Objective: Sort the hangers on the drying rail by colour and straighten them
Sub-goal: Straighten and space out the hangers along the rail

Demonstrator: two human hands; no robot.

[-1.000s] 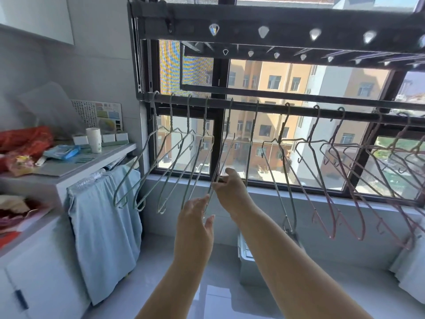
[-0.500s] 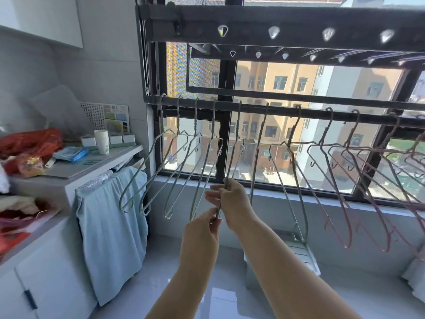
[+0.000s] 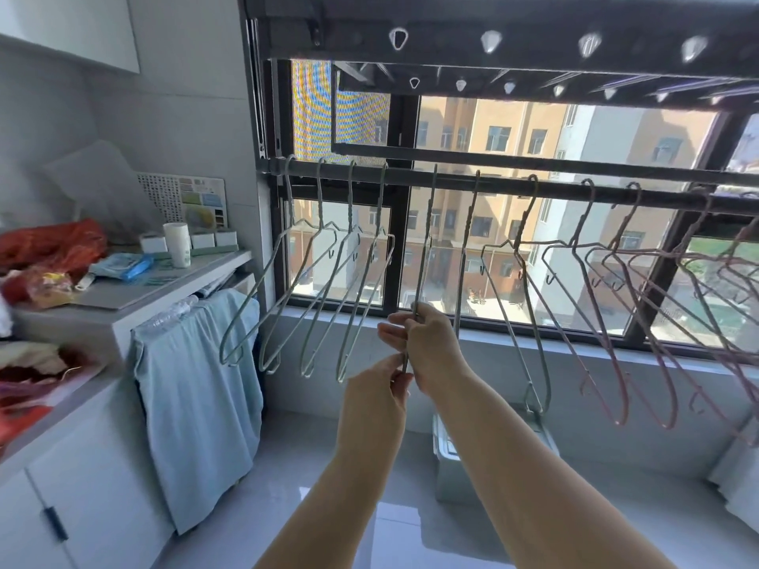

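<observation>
Hangers (image 3: 423,256) thin coated wire; rail (image 3: 493,184) dark matt metal.

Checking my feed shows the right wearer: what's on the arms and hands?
Nothing worn shows: the left forearm and right forearm are bare to the frame's edge, no sleeves. The left hand and right hand show no gloves, rings, watch or bracelet.

the drying rail (image 3: 493,186) runs off the right edge. the pink hangers (image 3: 581,223) farthest right are cut off there and smeared into one another, so their count cannot be told. the right hand (image 3: 431,347) covers the lower part of the green hanger (image 3: 424,240) it grips, and the left hand (image 3: 378,390) hides its tip. both forearms (image 3: 534,466) leave the bottom edge. the print on the card (image 3: 201,199) above the table (image 3: 164,287) is too small to read.
</observation>
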